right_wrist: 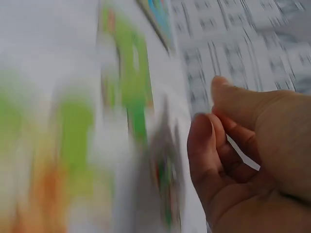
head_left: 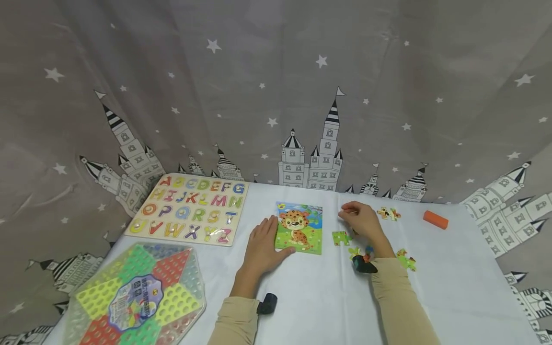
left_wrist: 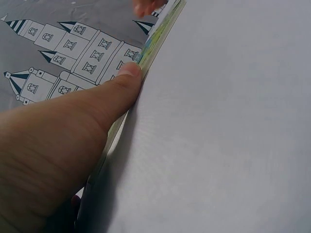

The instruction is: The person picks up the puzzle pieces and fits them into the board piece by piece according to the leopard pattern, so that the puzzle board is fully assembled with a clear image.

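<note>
A square jigsaw board [head_left: 298, 229] with a spotted leopard cub picture lies flat on the white cloth. My left hand [head_left: 260, 247] rests at its left side, fingers straight along that edge and the thumb on the lower edge; the left wrist view shows the thumb [left_wrist: 129, 73] against the board's rim. To the right of the board my right hand [head_left: 361, 221] hovers over loose puzzle pieces, its fingers loosely bent and nothing visible between thumb and fingers. A green piece [head_left: 340, 238] lies beside it, and another piece [head_left: 354, 253] is partly hidden by the wrist camera.
One puzzle piece [head_left: 389, 213] with a face lies behind my right hand, another [head_left: 406, 259] beside the right sleeve. An orange block [head_left: 435, 220] is at the far right. At left are an alphabet board [head_left: 189, 208] and a star-patterned game board [head_left: 138, 297]. A grey curtain [head_left: 241, 86] hangs behind.
</note>
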### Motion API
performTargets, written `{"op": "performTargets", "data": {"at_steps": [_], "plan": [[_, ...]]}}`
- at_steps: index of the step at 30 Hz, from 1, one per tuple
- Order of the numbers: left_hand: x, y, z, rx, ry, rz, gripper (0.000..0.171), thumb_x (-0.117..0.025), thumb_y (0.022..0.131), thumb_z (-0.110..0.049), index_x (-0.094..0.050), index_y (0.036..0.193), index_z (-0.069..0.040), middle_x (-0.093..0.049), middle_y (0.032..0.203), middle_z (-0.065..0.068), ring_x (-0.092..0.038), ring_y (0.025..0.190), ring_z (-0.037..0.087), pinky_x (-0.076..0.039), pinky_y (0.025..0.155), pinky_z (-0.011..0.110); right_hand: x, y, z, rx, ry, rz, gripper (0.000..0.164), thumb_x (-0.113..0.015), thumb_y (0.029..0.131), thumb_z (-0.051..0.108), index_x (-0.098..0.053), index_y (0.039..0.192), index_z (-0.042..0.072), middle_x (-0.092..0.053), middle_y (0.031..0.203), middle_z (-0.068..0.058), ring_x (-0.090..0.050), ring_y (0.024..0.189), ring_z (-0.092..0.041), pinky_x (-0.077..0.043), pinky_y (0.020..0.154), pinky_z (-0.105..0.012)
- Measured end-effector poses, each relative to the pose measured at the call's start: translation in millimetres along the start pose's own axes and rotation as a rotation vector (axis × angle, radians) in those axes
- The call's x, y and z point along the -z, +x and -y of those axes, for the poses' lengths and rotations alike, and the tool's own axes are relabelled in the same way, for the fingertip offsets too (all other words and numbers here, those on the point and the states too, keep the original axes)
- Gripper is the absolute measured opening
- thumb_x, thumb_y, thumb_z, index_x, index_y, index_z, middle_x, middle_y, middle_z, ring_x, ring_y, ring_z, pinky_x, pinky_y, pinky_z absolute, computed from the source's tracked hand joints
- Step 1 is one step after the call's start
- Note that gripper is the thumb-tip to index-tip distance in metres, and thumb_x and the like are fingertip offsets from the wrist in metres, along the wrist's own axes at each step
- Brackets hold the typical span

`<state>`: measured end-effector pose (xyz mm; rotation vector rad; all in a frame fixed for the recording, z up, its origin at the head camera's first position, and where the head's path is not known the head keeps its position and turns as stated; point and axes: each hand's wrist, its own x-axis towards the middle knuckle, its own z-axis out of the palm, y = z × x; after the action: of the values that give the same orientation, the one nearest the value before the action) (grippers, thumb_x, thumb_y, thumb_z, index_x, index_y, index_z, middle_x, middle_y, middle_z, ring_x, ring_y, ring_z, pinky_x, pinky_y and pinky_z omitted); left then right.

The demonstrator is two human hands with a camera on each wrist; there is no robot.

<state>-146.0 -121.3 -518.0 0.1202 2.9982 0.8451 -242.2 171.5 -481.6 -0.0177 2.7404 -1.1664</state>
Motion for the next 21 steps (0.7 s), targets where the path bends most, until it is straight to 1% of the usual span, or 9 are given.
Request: {"op": "performTargets", "data": {"at_steps": [2,5,8,11,15,17,21], "plan": [[0.9,0.5,0.7,-0.002,-0.002,-0.004,0.103,-0.071,0.086,-0.062,-0.027,0.162,-0.007,-0.026,0.17,0.011,-0.021,0.158,0.032,-0.017,0.131,0.051,14,-9,-16,-0.014,-0.003,-0.018,0.037,-0.067,0.099,0.031,-0.066,0.128,0.007,-0.07,0.119,-0.014,-0.066,0.107,-0.027,-0.054,0.088,-0.037],[0.9,1.4,2.9,0.001,0.0,-0.01,0.104,-0.07,0.086,-0.062,-0.027,0.162,-0.007,-0.026,0.17,0.011,-0.021,0.158,0.032,-0.017,0.131,0.05,31,-21,-34,-0.032,-0.027,0.008,0.046,-0.069,0.098,0.031,-0.061,0.137,0.007,-0.067,0.125,-0.017,-0.063,0.112,-0.03,-0.052,0.096,-0.046],[0.5,1.1,5.3,0.009,0.007,-0.012,0.104,-0.071,0.086,-0.062,-0.026,0.162,-0.008,-0.026,0.17,0.011,-0.021,0.158,0.032,-0.017,0.131,0.05,39,-29,-45,-0.032,-0.078,0.067,0.057,-0.073,0.095,0.032,-0.056,0.145,0.01,-0.064,0.122,-0.017,-0.058,0.109,-0.031,-0.049,0.093,-0.045],[-0.6,0.1,6.3,0.006,0.002,-0.006,0.104,-0.071,0.086,-0.062,-0.025,0.162,-0.007,-0.026,0.17,0.011,-0.021,0.158,0.032,-0.017,0.131,0.05,39,-32,-51,-0.006,-0.131,0.104,0.062,-0.073,0.095,0.031,-0.051,0.15,0.012,-0.058,0.115,-0.014,-0.053,0.103,-0.028,-0.044,0.085,-0.039],[-0.7,-1.3,4.7,0.003,-0.022,0.001,0.107,-0.072,0.085,-0.061,-0.023,0.163,-0.006,-0.027,0.169,0.012,-0.021,0.158,0.032,-0.016,0.131,0.05,35,-31,-51,0.027,-0.188,0.111,0.056,-0.073,0.096,0.027,-0.056,0.147,0.013,-0.052,0.11,-0.013,-0.05,0.098,-0.026,-0.039,0.077,-0.036],[0.2,-1.5,3.2,0.005,-0.034,-0.006,0.108,-0.074,0.084,-0.059,-0.023,0.163,-0.005,-0.028,0.169,0.013,-0.022,0.158,0.032,-0.016,0.131,0.05,34,-30,-50,0.024,-0.2,0.11,0.05,-0.072,0.096,0.026,-0.06,0.143,0.013,-0.051,0.11,-0.013,-0.049,0.097,-0.026,-0.039,0.076,-0.036],[1.0,-1.1,0.4,0.003,-0.044,-0.011,0.108,-0.075,0.084,-0.058,-0.023,0.162,-0.005,-0.028,0.168,0.014,-0.022,0.158,0.032,-0.016,0.131,0.05,35,-30,-47,-0.002,-0.168,0.092,0.048,-0.073,0.094,0.022,-0.059,0.136,0.003,-0.054,0.113,-0.017,-0.048,0.097,-0.028,-0.041,0.078,-0.038]]}}
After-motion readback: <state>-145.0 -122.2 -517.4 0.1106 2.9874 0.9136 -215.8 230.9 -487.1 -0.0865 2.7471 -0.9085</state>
